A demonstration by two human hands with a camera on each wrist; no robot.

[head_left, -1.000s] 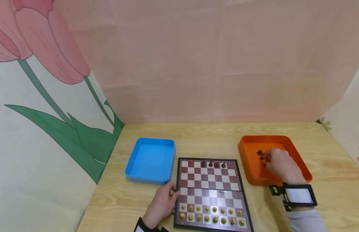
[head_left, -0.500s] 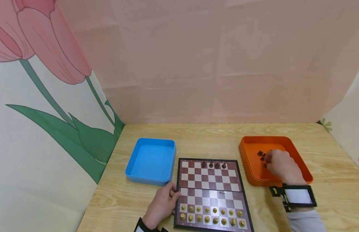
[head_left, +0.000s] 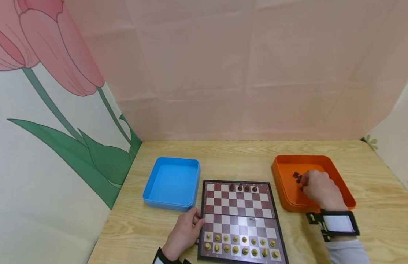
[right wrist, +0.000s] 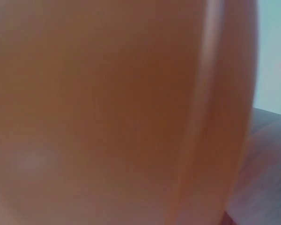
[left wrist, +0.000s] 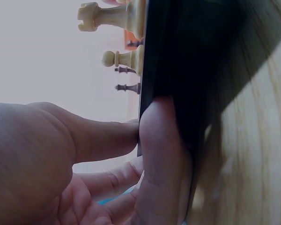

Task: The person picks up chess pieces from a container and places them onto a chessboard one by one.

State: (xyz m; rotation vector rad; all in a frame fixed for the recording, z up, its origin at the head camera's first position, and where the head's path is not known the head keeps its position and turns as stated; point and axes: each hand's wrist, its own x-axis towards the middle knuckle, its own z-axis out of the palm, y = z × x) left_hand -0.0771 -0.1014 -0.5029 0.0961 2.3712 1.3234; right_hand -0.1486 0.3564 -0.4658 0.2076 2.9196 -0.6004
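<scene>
- the right hand [head_left: 319, 189] sits at lower right of the head view, inside the orange tray [head_left: 336, 165]; its fingers are bent down among the dark chess pieces [head_left: 297, 176] lying loose on the tray floor; whether it has hold of one, i cannot tell — the fingertips are hidden
- the right wrist view is a blurred orange surface and shows no fingers
- the left hand [head_left: 184, 231] rests at the bottom centre, against the left edge of the chessboard [head_left: 240, 216]; in the left wrist view its thumb [left wrist: 161, 154] presses flat on the board's black edge, the other fingers loosely curled beside it, gripping nothing
- 4 dark pieces [head_left: 243, 187] stand on the board's far row; 2 rows of pale pieces [head_left: 240, 245] stand nearest the bottom edge
- a blue tray [head_left: 171, 181] sits left of the board, just beside it — all on the wooden table [head_left: 230, 154]
</scene>
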